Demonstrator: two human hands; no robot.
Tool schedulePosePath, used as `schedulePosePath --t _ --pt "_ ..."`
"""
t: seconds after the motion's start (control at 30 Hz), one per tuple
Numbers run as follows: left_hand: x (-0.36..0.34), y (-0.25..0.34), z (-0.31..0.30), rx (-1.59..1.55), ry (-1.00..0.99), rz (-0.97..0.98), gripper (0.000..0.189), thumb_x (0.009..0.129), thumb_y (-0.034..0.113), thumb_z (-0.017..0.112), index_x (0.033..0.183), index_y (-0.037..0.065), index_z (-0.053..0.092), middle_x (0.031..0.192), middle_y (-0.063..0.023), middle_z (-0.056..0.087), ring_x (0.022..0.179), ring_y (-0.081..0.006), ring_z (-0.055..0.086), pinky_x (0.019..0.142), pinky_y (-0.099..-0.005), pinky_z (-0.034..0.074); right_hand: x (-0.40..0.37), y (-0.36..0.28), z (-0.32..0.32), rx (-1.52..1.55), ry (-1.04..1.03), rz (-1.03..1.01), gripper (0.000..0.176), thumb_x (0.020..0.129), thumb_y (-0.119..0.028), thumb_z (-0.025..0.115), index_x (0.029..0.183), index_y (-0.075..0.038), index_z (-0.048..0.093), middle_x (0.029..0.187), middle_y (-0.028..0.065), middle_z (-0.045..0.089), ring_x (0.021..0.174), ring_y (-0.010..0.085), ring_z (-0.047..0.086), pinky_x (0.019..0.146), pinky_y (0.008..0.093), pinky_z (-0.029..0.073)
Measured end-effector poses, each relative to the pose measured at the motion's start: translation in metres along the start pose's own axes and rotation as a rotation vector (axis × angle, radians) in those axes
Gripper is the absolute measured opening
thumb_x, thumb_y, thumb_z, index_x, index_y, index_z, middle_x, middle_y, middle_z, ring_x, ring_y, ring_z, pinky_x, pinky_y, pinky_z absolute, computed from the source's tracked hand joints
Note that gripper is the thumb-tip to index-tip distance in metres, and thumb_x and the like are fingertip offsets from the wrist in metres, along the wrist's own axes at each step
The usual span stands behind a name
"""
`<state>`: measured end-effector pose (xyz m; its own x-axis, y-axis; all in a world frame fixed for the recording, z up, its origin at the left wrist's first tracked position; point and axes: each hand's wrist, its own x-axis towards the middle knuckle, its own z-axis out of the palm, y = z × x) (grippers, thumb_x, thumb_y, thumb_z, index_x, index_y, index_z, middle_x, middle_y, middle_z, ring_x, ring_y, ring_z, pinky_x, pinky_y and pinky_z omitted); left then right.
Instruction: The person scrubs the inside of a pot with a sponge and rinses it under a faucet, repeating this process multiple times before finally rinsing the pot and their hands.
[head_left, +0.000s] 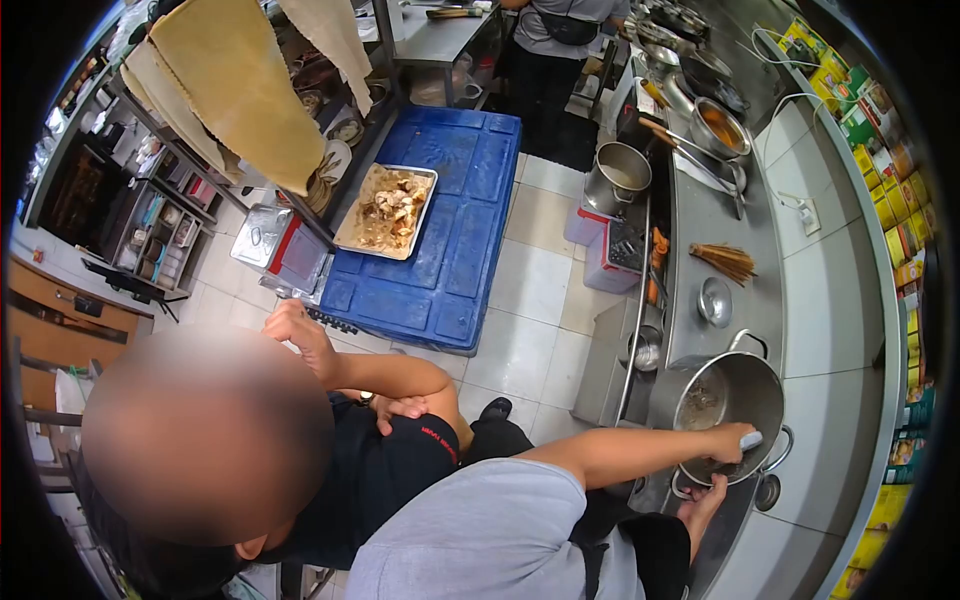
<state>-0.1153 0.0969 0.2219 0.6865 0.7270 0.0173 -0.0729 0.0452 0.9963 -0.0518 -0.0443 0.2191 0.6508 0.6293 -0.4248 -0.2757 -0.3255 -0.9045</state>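
Note:
A large metal pot (765,385) stands tilted on the steel counter, its opening turned toward me, with a little brownish residue at the bottom. My left hand (728,443) reaches into the pot, closed around a small grey-white object (750,440) whose kind I cannot make out. Below it, my right hand (706,500) grips the near edge of the pot by its rim or side handle; the exact hold is partly hidden.
A metal bowl (714,302) and a bamboo brush (725,262) lie farther along the counter (690,340). Beyond are a pan of orange liquid (718,128) and a stockpot (620,175). A food tray (425,215) rests on a blue platform (450,270). A person in black (340,500) stands close beside me.

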Motion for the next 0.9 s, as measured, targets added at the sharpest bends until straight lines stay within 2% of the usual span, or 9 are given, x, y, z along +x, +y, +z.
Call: schedulePosePath --t 0.03,0.07,0.17,0.3,0.37,0.47,0.67,0.77,0.9 --pt "0.0 -0.009 0.007 0.063 -0.064 -0.005 0.063 0.071 0.003 0.065 0.133 0.011 0.053 0.117 -0.017 0.065 0.104 -0.0358 0.067 0.062 -0.0452 0.061 0.001 -0.003 -0.007 -0.038 -0.034 -0.026 0.033 0.086 -0.039 0.056 0.106 -0.012 0.054 0.092 0.0034 0.063 0.069 0.0146 0.059 0.052 0.0274 0.042" --pt "0.002 -0.025 0.019 0.114 -0.027 0.094 0.063 0.07 0.002 0.064 0.132 0.01 0.054 0.115 -0.0188 0.066 0.091 -0.0377 0.07 0.06 -0.0461 0.061 0.001 -0.006 -0.011 -0.043 -0.076 0.005 0.031 0.087 -0.038 0.056 0.105 -0.013 0.054 0.092 0.0029 0.063 0.069 0.0137 0.06 0.05 0.0267 0.041" --pt "-0.008 -0.033 0.024 0.093 -0.017 0.032 0.066 0.069 0.002 0.066 0.133 0.01 0.053 0.117 -0.0201 0.065 0.093 -0.0388 0.07 0.056 -0.0468 0.061 -0.005 -0.014 -0.013 -0.131 -0.081 0.039 0.027 0.086 -0.039 0.058 0.096 -0.015 0.054 0.079 -0.0021 0.058 0.054 0.0085 0.049 0.048 0.0262 0.038" --pt "-0.042 -0.002 0.0 0.036 -0.146 -0.14 0.064 0.068 0.004 0.068 0.13 0.009 0.055 0.114 -0.0203 0.065 0.098 -0.0375 0.068 0.067 -0.046 0.061 0.007 -0.005 -0.03 -0.171 -0.109 0.023 0.025 0.089 -0.035 0.055 0.098 -0.013 0.057 0.083 0.0027 0.063 0.057 0.0123 0.056 0.042 0.0251 0.037" --pt "-0.046 -0.004 0.002 0.068 -0.178 -0.193 0.064 0.068 0.005 0.069 0.13 0.009 0.054 0.116 -0.0203 0.064 0.094 -0.0376 0.069 0.057 -0.0459 0.062 0.008 -0.001 -0.035 -0.141 -0.115 0.047 0.022 0.089 -0.033 0.054 0.094 -0.012 0.058 0.076 0.0019 0.062 0.053 0.0114 0.054 0.039 0.0242 0.036" --pt "-0.047 0.0 0.001 -0.005 -0.162 -0.232 0.07 0.07 -0.001 0.067 0.137 0.014 0.051 0.124 -0.0174 0.062 0.1 -0.0404 0.068 0.054 -0.0499 0.062 0.002 -0.007 -0.025 -0.147 -0.114 0.01 0.02 0.089 -0.032 0.053 0.092 -0.013 0.057 0.073 0.001 0.061 0.052 0.0106 0.055 0.039 0.0236 0.036" --pt "-0.037 -0.019 0.01 0.024 -0.101 -0.131 0.061 0.073 0.004 0.065 0.132 0.013 0.054 0.122 -0.0176 0.063 0.102 -0.0387 0.067 0.061 -0.0494 0.062 0.003 -0.013 -0.021 -0.176 -0.119 -0.025 0.021 0.089 -0.034 0.053 0.09 -0.014 0.056 0.072 -0.0002 0.061 0.052 0.0099 0.055 0.039 0.0229 0.034" --pt "-0.043 -0.018 0.013 0.086 -0.081 -0.102 0.058 0.073 0.009 0.069 0.129 0.011 0.055 0.116 -0.0189 0.065 0.093 -0.0352 0.07 0.059 -0.0445 0.06 0.005 -0.007 -0.026 -0.161 -0.081 0.001 0.028 0.092 -0.04 0.054 0.095 -0.013 0.058 0.074 -0.0003 0.061 0.053 0.0099 0.054 0.042 0.0243 0.034" --pt "-0.057 -0.005 0.004 0.096 -0.092 -0.101 0.055 0.074 0.011 0.068 0.127 0.012 0.056 0.115 -0.0194 0.065 0.095 -0.0351 0.069 0.061 -0.0446 0.058 0.002 -0.004 -0.021 -0.151 -0.061 0.002 0.028 0.093 -0.041 0.054 0.095 -0.014 0.059 0.074 -0.0023 0.061 0.053 0.0091 0.054 0.041 0.0242 0.032"
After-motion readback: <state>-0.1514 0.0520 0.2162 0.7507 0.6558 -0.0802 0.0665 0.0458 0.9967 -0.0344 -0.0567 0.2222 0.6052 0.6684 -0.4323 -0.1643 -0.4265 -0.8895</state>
